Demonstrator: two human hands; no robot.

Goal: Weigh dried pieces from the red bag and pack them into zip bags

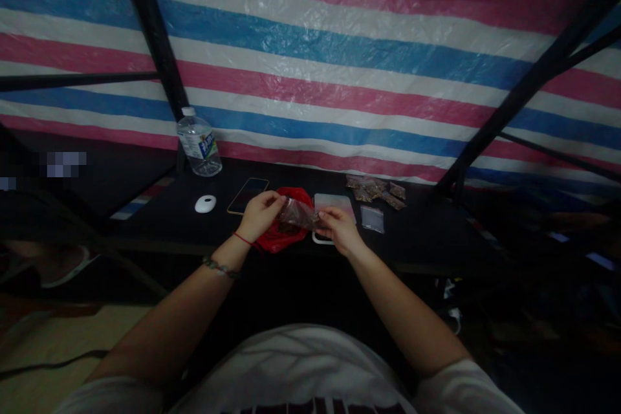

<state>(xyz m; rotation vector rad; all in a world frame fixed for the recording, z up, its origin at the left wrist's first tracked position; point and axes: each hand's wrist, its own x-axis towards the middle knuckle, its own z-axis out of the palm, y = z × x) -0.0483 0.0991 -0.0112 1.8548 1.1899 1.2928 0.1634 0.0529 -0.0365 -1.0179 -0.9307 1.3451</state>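
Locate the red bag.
Head view, centre: the red bag sits on the black table, beneath the clear bag held between left hand and right hand, and right of the phone.

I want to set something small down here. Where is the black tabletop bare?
Bare tabletop shows right of the small clear packet and the filled packets. A smaller patch lies between the white oval object and the near edge. The middle is crowded: left hand and right hand hold a clear bag over the red bag, beside phone and pale flat device.

Dim light falls on a striped plastic sheet [310, 97] behind a black metal-framed table [412, 242].
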